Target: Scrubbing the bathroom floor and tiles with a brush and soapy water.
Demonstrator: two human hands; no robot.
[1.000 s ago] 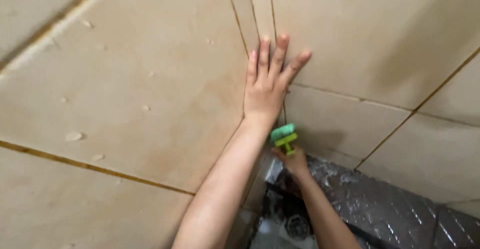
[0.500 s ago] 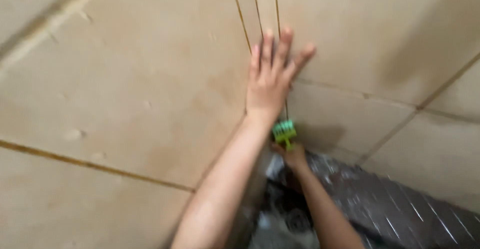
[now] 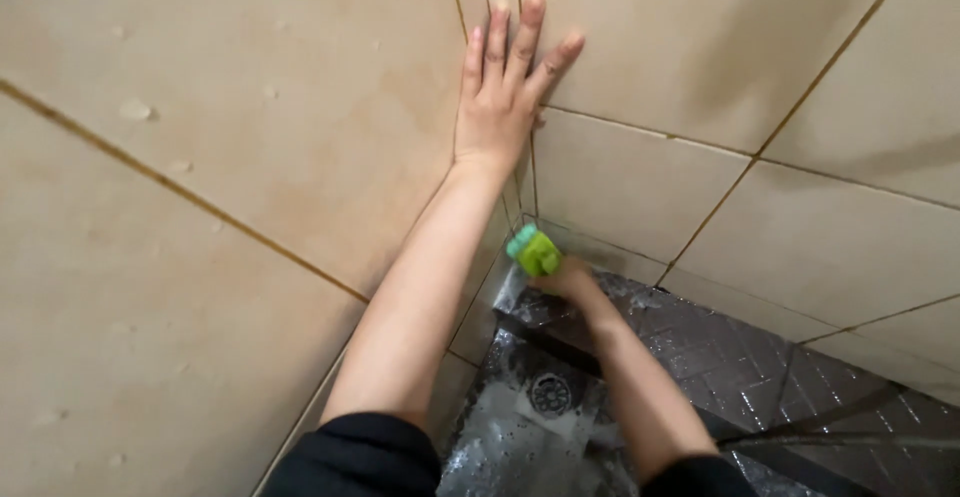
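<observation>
My left hand (image 3: 502,97) is pressed flat against the beige tiled wall (image 3: 250,117) at the corner, fingers spread and pointing up, holding nothing. My right hand (image 3: 566,282) reaches low into the corner and grips a small green scrub brush (image 3: 532,250). The brush head sits against the bottom of the wall corner, just above the wet dark floor tiles (image 3: 720,357).
A round metal floor drain (image 3: 549,393) lies in the wet floor below my right forearm. Beige wall tiles with brown grout lines (image 3: 720,202) close in on both sides. Soapy water shines on the floor near the corner.
The view has tilted down, showing more floor and the drain. My right hand has moved the green brush lower into the corner. My left hand stays flat on the wall.
</observation>
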